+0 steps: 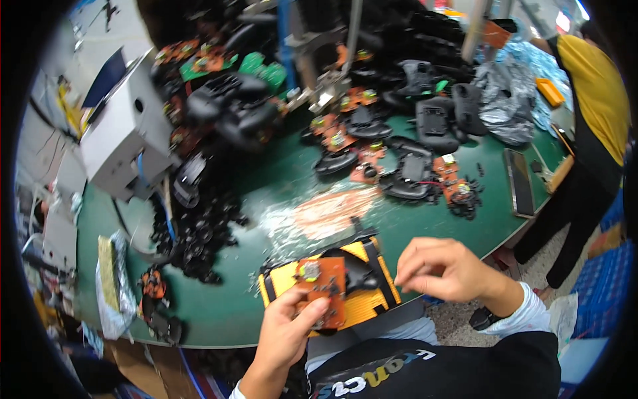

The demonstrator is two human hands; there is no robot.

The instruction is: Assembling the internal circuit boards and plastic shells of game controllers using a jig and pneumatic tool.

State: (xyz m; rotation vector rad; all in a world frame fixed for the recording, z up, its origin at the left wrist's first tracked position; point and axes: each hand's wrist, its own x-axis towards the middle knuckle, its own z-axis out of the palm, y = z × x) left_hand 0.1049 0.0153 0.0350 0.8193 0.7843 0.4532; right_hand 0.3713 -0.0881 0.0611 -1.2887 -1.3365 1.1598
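Observation:
My left hand (284,327) grips an orange-brown circuit board (330,282) between thumb and fingers. A pale, squarish part sits near the board's top. Beneath the board lies a yellow ribbed mat (355,318) with black strips, at the table's near edge. A black game controller shell half (361,274) rests on that mat, partly covered by the board. To the right of the mat, apart from it, my right hand (446,271) is raised with thumb and fingertips pressed together. Whatever sits in that pinch, if anything, is too small to make out.
Loose black parts (199,233) are heaped left on the green table (279,179), beside a grey metal box (126,130). Controller shells (435,123) and boards (458,186) fill the far side. A phone (519,181) lies right. Another person (588,100) stands at far right.

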